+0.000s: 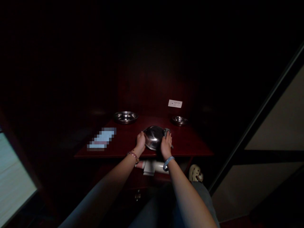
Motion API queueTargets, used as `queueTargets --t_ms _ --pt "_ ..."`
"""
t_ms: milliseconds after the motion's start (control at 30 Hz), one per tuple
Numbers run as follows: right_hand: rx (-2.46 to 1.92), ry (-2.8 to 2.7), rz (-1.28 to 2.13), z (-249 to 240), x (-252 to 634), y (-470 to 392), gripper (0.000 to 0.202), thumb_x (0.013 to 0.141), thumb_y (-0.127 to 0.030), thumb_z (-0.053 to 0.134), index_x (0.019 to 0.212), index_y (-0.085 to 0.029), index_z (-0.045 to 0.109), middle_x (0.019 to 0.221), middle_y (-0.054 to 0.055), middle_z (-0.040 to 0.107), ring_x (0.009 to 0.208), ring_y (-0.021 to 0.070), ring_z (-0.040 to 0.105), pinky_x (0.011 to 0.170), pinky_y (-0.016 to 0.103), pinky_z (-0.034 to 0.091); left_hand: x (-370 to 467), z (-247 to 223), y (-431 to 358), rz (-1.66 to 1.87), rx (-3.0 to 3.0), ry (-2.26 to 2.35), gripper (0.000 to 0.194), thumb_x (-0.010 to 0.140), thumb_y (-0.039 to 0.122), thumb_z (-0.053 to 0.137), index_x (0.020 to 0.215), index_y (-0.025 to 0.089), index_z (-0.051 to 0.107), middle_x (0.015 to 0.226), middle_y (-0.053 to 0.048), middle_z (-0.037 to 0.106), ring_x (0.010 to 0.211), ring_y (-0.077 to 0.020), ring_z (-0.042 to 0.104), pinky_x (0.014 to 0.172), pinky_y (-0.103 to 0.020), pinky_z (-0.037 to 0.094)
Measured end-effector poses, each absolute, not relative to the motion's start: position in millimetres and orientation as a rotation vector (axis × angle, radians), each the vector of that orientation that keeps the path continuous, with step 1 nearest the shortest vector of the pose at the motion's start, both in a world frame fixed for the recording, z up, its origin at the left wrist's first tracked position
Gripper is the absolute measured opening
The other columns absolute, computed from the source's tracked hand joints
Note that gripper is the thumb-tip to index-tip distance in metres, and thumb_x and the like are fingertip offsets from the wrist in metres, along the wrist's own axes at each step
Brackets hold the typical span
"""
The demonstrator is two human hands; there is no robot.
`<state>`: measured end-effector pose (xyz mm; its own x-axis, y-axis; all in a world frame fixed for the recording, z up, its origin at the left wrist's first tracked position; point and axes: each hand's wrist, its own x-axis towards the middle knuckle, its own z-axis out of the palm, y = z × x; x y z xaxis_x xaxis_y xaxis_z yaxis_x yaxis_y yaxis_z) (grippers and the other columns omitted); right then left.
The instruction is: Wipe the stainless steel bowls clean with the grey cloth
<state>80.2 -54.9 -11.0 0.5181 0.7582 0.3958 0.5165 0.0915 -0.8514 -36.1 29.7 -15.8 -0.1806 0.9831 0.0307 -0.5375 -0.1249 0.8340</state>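
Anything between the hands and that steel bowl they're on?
Nothing visible. Left hand grips the tilted round steel bowl at its left rim; right hand presses a grey cloth against its right side.

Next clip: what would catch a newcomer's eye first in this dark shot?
At the centre, the left hand and right hand hold a tilted steel dish above the dark red table, with a grey cloth under the right fingers. Two more steel bowls sit at the back, a larger bowl on the left and a smaller bowl on the right, below a white wall socket.
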Motion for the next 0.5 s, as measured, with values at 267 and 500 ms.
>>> queueTargets --t_ms 267,500 --pt "-1.606 -1.307 0.054 -9.8 55.6 -72.8 0.063 0.102 -0.042 0.024 0.157 -0.012 0.033 0.166 0.017 0.017 0.155 0.0320 0.007 0.120 0.063 0.015 -31.4 -14.3 27.5 1.656 0.818 0.785 0.029 0.089 0.040 0.062 0.073 0.016 0.064 0.070 -0.002 0.064 0.066 -0.0140 0.057 0.067 -0.024 0.044" --pt "-1.620 -1.755 -0.250 3.4 44.7 -94.5 0.057 0.104 -0.029 0.026 0.159 -0.019 0.026 0.168 0.008 0.017 0.156 0.0270 0.008 0.123 0.055 0.017 -31.7 -13.2 24.5 1.667 0.869 0.788 0.024 0.090 0.024 0.057 0.067 0.017 0.060 0.067 0.000 0.060 0.061 -0.0122 0.052 0.065 -0.022 0.043"
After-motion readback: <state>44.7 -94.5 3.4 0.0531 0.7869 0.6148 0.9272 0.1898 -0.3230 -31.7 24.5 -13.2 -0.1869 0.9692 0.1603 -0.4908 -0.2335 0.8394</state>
